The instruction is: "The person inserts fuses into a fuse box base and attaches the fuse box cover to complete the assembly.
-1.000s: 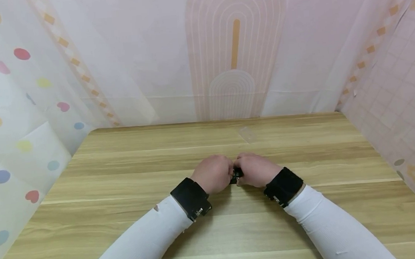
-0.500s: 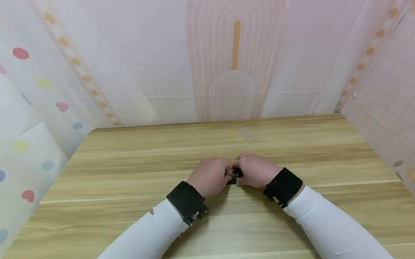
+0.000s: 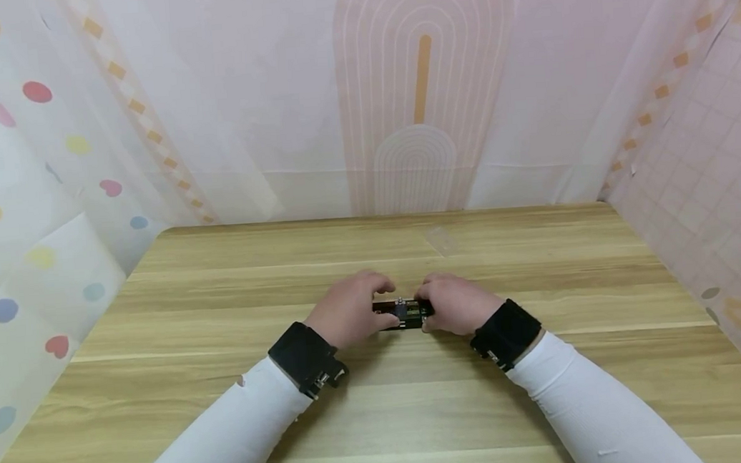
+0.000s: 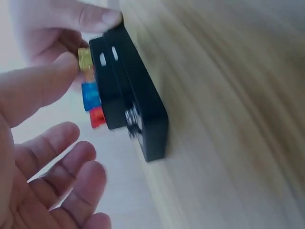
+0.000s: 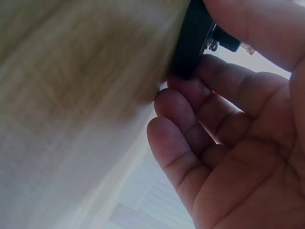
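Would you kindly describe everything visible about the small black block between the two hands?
The small black rectangular block looks like hard plastic and lies lengthwise on the wooden table. The left wrist view shows yellow, blue and red inserts seated along one side, two pale slots and a small metal fitting. The right hand pinches its right end; the left hand is beside its left end, with its fingers relaxed.

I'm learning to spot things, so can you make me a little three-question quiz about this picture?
1. True or false: the black rectangular plastic block lies on the pale wooden table.
2. Which hand pinches the block: A. left hand, B. right hand?
3. Fill in: the small coloured pieces on the block are yellow, ____ and red.

Key: 1 true; 2 B; 3 blue.
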